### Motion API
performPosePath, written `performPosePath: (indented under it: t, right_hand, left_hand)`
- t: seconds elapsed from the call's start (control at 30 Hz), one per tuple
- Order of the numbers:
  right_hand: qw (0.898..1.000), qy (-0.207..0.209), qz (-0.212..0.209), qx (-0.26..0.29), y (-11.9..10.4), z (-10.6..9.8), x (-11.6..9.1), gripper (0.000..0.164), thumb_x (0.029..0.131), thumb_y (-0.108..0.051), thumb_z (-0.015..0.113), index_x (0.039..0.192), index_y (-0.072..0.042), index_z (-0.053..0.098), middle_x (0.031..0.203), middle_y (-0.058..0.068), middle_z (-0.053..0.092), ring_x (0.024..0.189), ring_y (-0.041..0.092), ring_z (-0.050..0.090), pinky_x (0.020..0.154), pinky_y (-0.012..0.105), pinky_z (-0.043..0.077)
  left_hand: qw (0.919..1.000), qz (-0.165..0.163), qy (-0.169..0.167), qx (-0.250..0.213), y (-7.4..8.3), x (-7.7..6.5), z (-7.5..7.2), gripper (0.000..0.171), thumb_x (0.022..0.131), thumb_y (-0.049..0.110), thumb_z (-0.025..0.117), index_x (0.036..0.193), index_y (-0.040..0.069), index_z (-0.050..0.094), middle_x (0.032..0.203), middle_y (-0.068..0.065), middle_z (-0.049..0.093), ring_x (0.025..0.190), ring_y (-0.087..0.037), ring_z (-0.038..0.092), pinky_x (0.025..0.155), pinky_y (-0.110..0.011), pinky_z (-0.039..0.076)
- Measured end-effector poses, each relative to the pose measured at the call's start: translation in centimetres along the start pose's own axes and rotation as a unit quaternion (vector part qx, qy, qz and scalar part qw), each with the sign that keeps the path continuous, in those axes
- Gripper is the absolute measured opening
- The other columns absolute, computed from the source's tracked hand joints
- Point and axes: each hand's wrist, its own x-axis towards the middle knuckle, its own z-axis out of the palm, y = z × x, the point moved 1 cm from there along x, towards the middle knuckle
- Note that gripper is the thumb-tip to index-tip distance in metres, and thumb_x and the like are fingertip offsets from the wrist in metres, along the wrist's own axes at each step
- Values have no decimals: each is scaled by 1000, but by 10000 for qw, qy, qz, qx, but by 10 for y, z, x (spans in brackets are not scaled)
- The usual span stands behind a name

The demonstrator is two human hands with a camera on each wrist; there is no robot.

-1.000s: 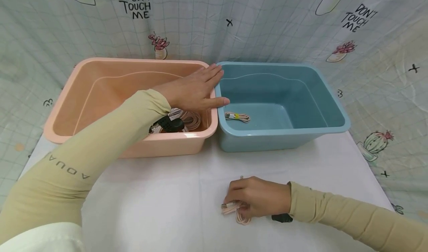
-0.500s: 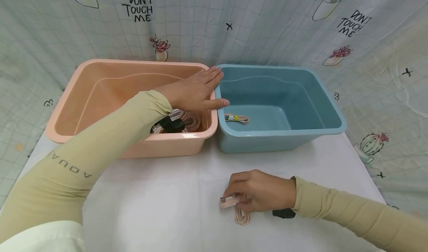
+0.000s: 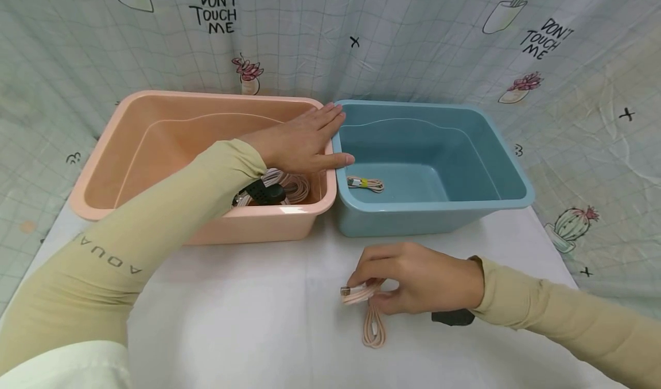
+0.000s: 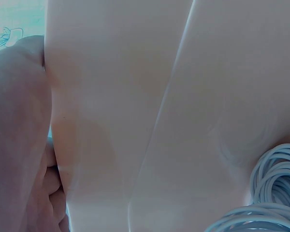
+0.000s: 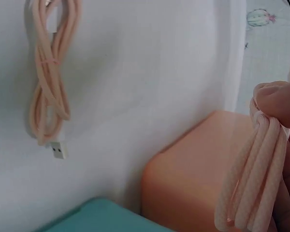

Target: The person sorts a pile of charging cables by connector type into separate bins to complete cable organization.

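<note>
My right hand (image 3: 418, 277) pinches a coiled pink USB cable (image 3: 358, 293) between thumb and fingers, just over the white table. Its metal plug points left, and the loops show in the right wrist view, hanging from the pinch. Another bundled pink USB cable (image 5: 50, 87) lies on the table below, partly overlapped by the hand in the head view. My left hand (image 3: 304, 139) rests palm down on the meeting rims of the peach bin (image 3: 206, 95) and the blue bin (image 3: 439, 206), fingers straight and thumb reaching over the blue rim. Its fingertips lie along the rim.
Several coiled cables (image 3: 295, 188) lie in the peach bin's near right corner, partly hidden by the left forearm. One bundled cable with a yellow tie (image 3: 365, 183) lies at the left of the blue bin's floor. A patterned curtain (image 3: 356, 62) hangs behind both bins.
My right hand has lifted the held cable and moved up toward the blue bin, baring more of the other cable on the table. The left hand has stayed on the rims.
</note>
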Motion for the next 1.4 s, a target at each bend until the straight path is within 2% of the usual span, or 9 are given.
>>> performPosePath:
  t: [0.2, 0.43, 0.53, 0.67, 0.77, 1.07, 1.23, 1.4]
  right_hand:
    - [9994, 233, -145, 223, -7, -17, 2, 38, 83, 5, 78, 117, -11, 73, 110, -3, 72, 92, -1, 72, 79, 9, 57]
    - [9966, 688, -391, 219, -12, -31, 5, 40, 78, 4, 82, 114, -12, 73, 109, -5, 72, 90, -1, 70, 77, 8, 55]
    - [9957, 786, -454, 208, -13, -38, 6, 42, 77, 4, 83, 114, -13, 73, 108, -6, 72, 88, -3, 68, 71, 7, 52]
    - [9961, 834, -242, 165, -14, -49, 7, 42, 77, 3, 84, 112, -16, 74, 106, -10, 72, 85, -5, 64, 59, 6, 43]
    - [9960, 878, -77, 168, -14, -58, 8, 41, 77, 2, 85, 111, -18, 75, 104, -12, 72, 83, -5, 63, 56, 7, 40]
    - [9927, 1203, -85, -18, -12, -85, 12, 46, 75, 7, 84, 110, -21, 76, 100, -14, 73, 79, -3, 59, 57, 12, 42]
    - [9902, 1395, -92, -73, -9, -97, 13, 46, 73, 10, 82, 108, -20, 77, 96, -13, 72, 76, 0, 59, 60, 16, 46]
    - [9861, 1656, -70, -69, -4, -108, 14, 45, 71, 11, 82, 106, -17, 78, 92, -11, 72, 74, 0, 57, 61, 17, 45]
  left_hand:
    - [10000, -18, -8, -25, 1, -1, -1, 93, 106, 61, 39, 165, 0, 2, 176, -17, -6, 165, -31, -9, 136, -48, -1]
    - [10000, -26, 18, -19, 0, -2, 0, 94, 106, 62, 39, 165, 0, 2, 176, -17, -4, 165, -31, -8, 136, -48, 0]
    - [10000, -27, 14, -9, 0, -2, 0, 94, 106, 62, 39, 165, 0, 2, 176, -17, -4, 165, -31, -8, 136, -48, 0]
    - [10000, -32, 0, -15, 0, -2, 0, 93, 106, 62, 39, 165, 0, 2, 176, -17, -4, 165, -31, -8, 136, -49, 0]
    - [10000, -41, -18, -18, 0, -3, 1, 93, 106, 61, 38, 165, 0, 2, 176, -17, -5, 165, -32, -8, 136, -49, 0]
    - [10000, -87, -13, -8, 1, -3, 3, 93, 105, 63, 38, 166, 0, 3, 176, -17, -4, 165, -32, -8, 136, -48, 1]
    - [10000, -81, -5, 10, 2, -3, 2, 93, 106, 63, 37, 166, 0, 3, 176, -17, -4, 165, -31, -8, 136, -48, 1]
    - [10000, -75, -12, 21, 2, -3, 0, 93, 106, 63, 37, 166, 1, 2, 176, -16, -5, 165, -30, -9, 136, -48, 1]
